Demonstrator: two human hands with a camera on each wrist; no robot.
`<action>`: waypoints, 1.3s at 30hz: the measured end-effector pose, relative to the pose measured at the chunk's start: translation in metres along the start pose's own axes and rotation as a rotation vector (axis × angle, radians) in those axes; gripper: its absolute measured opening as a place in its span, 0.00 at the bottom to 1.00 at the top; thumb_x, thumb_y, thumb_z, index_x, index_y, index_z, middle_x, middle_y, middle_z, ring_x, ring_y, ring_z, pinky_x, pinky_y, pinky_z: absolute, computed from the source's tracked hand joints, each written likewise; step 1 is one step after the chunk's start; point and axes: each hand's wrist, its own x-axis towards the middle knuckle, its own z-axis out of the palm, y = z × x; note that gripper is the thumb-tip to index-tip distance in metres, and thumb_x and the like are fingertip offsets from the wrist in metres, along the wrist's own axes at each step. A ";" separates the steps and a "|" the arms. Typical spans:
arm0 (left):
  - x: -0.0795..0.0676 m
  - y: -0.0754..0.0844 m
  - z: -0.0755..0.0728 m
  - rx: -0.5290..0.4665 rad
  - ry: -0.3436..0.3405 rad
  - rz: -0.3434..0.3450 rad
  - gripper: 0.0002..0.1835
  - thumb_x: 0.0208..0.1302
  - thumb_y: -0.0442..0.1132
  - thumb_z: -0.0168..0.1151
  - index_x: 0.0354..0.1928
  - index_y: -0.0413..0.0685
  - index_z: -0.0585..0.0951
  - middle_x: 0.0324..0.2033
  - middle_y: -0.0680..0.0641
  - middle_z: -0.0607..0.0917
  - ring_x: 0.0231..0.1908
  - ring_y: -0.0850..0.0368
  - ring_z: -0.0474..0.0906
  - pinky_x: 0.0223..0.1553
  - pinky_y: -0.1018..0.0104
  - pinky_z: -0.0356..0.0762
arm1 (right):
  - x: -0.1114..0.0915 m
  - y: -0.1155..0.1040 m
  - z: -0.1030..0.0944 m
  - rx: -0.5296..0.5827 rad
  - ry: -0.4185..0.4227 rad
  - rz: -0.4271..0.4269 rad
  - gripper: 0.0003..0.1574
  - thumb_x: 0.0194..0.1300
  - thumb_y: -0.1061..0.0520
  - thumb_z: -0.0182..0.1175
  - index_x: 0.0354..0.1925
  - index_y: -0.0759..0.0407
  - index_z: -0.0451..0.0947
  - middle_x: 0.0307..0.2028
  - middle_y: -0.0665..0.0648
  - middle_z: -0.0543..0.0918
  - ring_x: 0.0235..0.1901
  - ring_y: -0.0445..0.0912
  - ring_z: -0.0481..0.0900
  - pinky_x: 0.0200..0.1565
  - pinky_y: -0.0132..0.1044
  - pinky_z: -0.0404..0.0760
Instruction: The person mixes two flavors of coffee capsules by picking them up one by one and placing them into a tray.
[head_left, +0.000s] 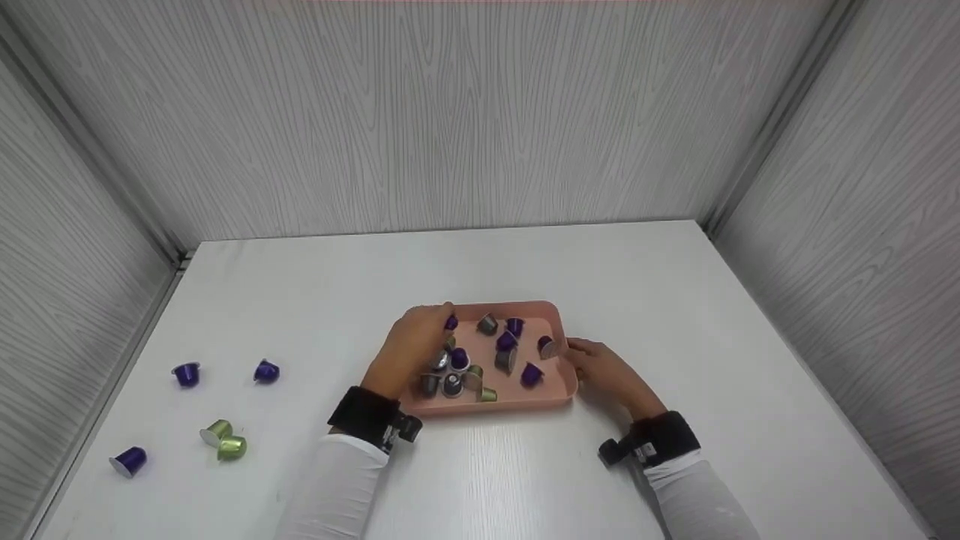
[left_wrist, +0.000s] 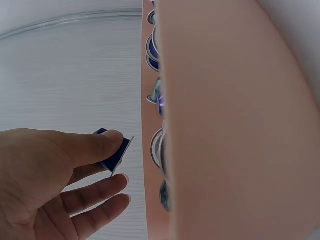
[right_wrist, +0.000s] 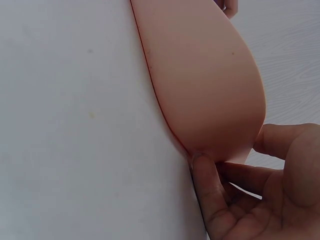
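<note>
A pink tray (head_left: 499,408) holds several coffee capsules in purple, grey and green, heaped mostly toward its left half. My left hand (head_left: 411,349) is over the tray's left end. In the left wrist view, its thumb and fingers pinch a dark purple capsule (left_wrist: 111,155), while two other fingers extend below. At the tray's right end, my right hand (head_left: 611,375) grips the side wall. The right wrist view shows the thumb against the wall and a finger (right_wrist: 205,175) at the base corner. My left hand hides part of the tray's left wall.
Left of the tray, purple capsules (head_left: 266,371) lie scattered on the white table (head_left: 600,277). Two green capsules (head_left: 232,448) rest against each other there. Another purple capsule (head_left: 131,460) lies near the table's left edge. Grey wood-grain panels (head_left: 450,120) enclose the back and sides.
</note>
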 end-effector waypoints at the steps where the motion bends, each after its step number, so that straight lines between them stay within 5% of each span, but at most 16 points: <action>1: 0.002 0.001 0.002 0.017 -0.004 0.009 0.16 0.70 0.39 0.60 0.56 0.45 0.77 0.43 0.45 0.84 0.47 0.48 0.80 0.51 0.56 0.77 | 0.000 0.000 0.000 -0.006 0.003 0.000 0.31 0.74 0.42 0.49 0.67 0.53 0.71 0.38 0.53 0.81 0.36 0.46 0.76 0.38 0.37 0.73; 12: 0.029 0.005 0.012 0.260 -0.059 0.004 0.13 0.66 0.43 0.64 0.50 0.52 0.82 0.36 0.50 0.85 0.35 0.52 0.82 0.34 0.56 0.80 | 0.007 -0.004 0.003 -0.021 0.009 0.025 0.32 0.73 0.38 0.50 0.67 0.51 0.71 0.35 0.53 0.81 0.37 0.46 0.76 0.42 0.39 0.72; 19: 0.038 0.008 0.015 0.219 -0.057 0.011 0.16 0.66 0.41 0.63 0.54 0.50 0.77 0.39 0.49 0.86 0.37 0.54 0.82 0.40 0.60 0.79 | 0.012 -0.004 -0.002 -0.032 0.024 0.029 0.32 0.74 0.39 0.49 0.67 0.52 0.71 0.35 0.54 0.81 0.35 0.47 0.76 0.39 0.38 0.74; 30: 0.039 0.013 0.017 -0.075 -0.138 0.002 0.12 0.63 0.34 0.63 0.48 0.47 0.79 0.37 0.51 0.81 0.35 0.56 0.75 0.40 0.63 0.75 | 0.004 -0.006 -0.007 -0.035 0.014 -0.010 0.31 0.75 0.40 0.46 0.68 0.53 0.70 0.34 0.54 0.81 0.33 0.47 0.76 0.36 0.38 0.73; 39: 0.029 0.008 0.011 0.010 -0.145 -0.029 0.19 0.69 0.43 0.60 0.60 0.49 0.76 0.51 0.49 0.82 0.48 0.54 0.77 0.54 0.59 0.73 | 0.004 -0.008 -0.002 -0.016 0.009 0.001 0.31 0.74 0.40 0.48 0.68 0.53 0.71 0.35 0.54 0.81 0.35 0.47 0.76 0.38 0.38 0.74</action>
